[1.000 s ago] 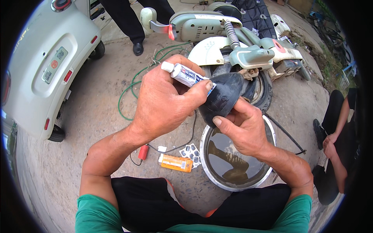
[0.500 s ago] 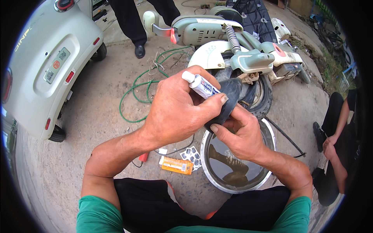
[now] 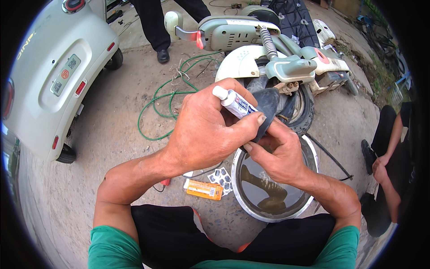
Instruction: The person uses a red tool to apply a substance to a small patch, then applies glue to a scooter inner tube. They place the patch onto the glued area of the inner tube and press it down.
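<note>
My left hand (image 3: 197, 127) is closed around a small white glue tube (image 3: 237, 103) with its white cap end pointing up and left. Its thumb also presses against a black rubber inner tube (image 3: 268, 102). From the other side, my right hand (image 3: 286, 157) grips the same inner tube between thumb and fingers. The rubber is folded where the two hands meet, and the part inside my fingers is hidden. Beyond my hands, more of the black rubber shows beside the wheel (image 3: 305, 114) of a scooter lying on its side.
Below my right hand stands a metal basin (image 3: 238, 195) of murky water. An orange box (image 3: 204, 189) and a patch sheet (image 3: 220, 179) lie left of it. A green hose (image 3: 148, 104), scooter (image 3: 233, 38) and white car (image 3: 62, 85) are farther off. People stand ahead and sit right.
My left hand and the glue tube have shifted slightly right and down. The lower fold of the inner tube shows less between my hands. The grip of both hands stays the same.
</note>
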